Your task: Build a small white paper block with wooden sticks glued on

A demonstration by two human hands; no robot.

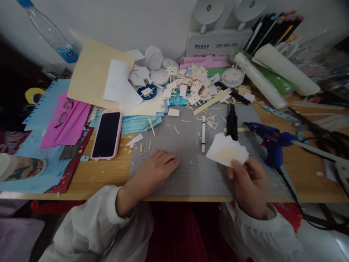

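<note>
At the left edge of the frame, a paper cup (25, 167) with a coloured print, no wording legible. At upper left, a clear bottle (50, 27) with a blue label, its white mark too small to read. Further right, glasses (63, 117) on a pink sheet (51, 135), then a dark-screened phone (107, 134) in a pink case. At lower centre-left, left hand (155, 169) palm down on a grey cutting mat (177, 182), fingers loosely bent, nothing visibly grasped. At upper centre, a heap of small pale pieces (196, 83). Below, an upright-lying white marker (203, 134). At upper right of centre, a white lamp unit (218, 40) with a blue logo and blurred blue characters. At lower right of centre, a rough-edged white piece (223, 151) with a yellowish patch, pinched between thumb and fingers of the right hand (251, 182). Farther right, a blue glue gun (272, 142), red light glowing
</note>
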